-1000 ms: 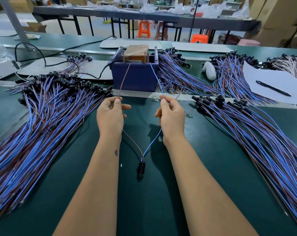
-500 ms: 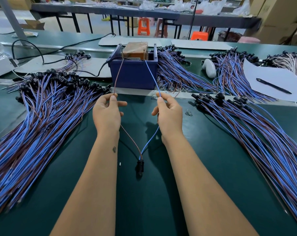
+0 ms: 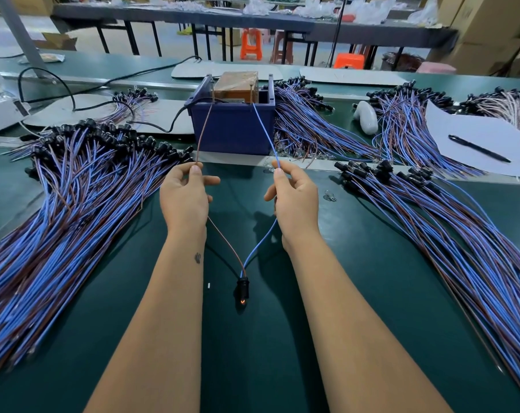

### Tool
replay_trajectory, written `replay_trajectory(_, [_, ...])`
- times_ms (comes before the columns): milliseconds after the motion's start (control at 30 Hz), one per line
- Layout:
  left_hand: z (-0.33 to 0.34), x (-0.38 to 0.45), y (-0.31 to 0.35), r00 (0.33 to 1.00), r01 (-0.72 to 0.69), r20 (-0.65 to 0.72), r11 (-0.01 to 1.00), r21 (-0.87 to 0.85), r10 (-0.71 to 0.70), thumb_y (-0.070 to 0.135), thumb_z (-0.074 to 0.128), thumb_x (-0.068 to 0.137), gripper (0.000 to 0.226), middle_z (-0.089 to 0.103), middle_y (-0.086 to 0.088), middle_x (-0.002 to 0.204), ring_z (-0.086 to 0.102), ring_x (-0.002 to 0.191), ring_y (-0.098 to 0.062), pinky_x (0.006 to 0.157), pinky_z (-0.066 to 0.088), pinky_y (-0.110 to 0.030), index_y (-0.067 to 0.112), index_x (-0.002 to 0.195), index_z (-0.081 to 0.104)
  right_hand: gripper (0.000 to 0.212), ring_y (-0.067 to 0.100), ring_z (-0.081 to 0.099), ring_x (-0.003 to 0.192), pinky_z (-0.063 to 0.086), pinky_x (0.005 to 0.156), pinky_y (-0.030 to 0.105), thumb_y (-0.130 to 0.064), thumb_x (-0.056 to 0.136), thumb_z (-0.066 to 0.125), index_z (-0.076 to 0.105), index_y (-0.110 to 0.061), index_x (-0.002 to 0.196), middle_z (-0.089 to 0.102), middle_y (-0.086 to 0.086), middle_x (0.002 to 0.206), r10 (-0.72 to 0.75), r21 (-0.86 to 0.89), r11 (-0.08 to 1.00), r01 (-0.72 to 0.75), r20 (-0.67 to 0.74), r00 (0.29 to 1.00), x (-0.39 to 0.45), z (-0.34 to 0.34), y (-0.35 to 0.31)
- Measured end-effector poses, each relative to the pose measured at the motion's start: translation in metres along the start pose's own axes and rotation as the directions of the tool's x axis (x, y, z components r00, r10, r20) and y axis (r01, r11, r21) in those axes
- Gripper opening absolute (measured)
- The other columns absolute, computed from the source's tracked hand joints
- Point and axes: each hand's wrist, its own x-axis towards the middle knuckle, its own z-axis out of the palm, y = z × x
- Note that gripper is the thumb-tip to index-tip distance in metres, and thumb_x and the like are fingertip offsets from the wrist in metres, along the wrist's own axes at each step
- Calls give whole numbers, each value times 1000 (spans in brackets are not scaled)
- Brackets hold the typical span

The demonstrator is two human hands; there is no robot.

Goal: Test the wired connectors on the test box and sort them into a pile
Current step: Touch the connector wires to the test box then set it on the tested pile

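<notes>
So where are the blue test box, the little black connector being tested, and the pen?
Blue test box (image 3: 233,129), head view: middle of its front wall.
Black connector (image 3: 242,289), head view: its body, just above the orange glow.
Pen (image 3: 478,148), head view: mid-barrel, lying on white paper.

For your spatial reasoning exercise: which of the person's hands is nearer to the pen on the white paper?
Right. The right hand holds the blue wire just left of the paper, while the left hand is farther left, holding the brown wire. The pen lies far right.
</notes>
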Motion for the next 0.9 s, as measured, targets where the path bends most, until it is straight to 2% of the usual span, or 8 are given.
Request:
replay_trajectory(267, [2, -2, 2, 1000, -10, 11, 1000, -2, 10, 22, 46, 104, 16, 71, 8, 75, 49, 55, -8, 43, 38, -13, 22, 104, 61, 23, -1, 44, 44, 37, 59, 25, -20, 100, 49, 66, -24, 116, 54, -5, 56, -3, 1, 1000, 3, -2, 1000, 1, 1, 1])
replay_trajectory(567, [2, -2, 2, 1000, -4, 10, 1000, 7, 4, 23, 46, 104, 17, 72, 7, 77, 49, 57, -8, 46, 40, -15, 21, 106, 62, 21, 0, 43, 45, 39, 61, 28, -22, 100, 49, 65, -28, 113, 54, -6, 56, 0, -1, 1000, 0, 8, 1000, 0, 1, 0])
replay_trajectory(900, [3, -1, -1, 999, -17, 36, 1000, 10, 16, 24, 47, 103, 16, 72, 10, 70, 42, 44, -6, 42, 36, -13, 21, 107, 63, 24, -3, 45, 48, 38, 62, 23, -22, 100, 49, 66, -26, 116, 53, -7, 56, -8, -16, 1000, 9, 12, 1000, 0, 1, 1])
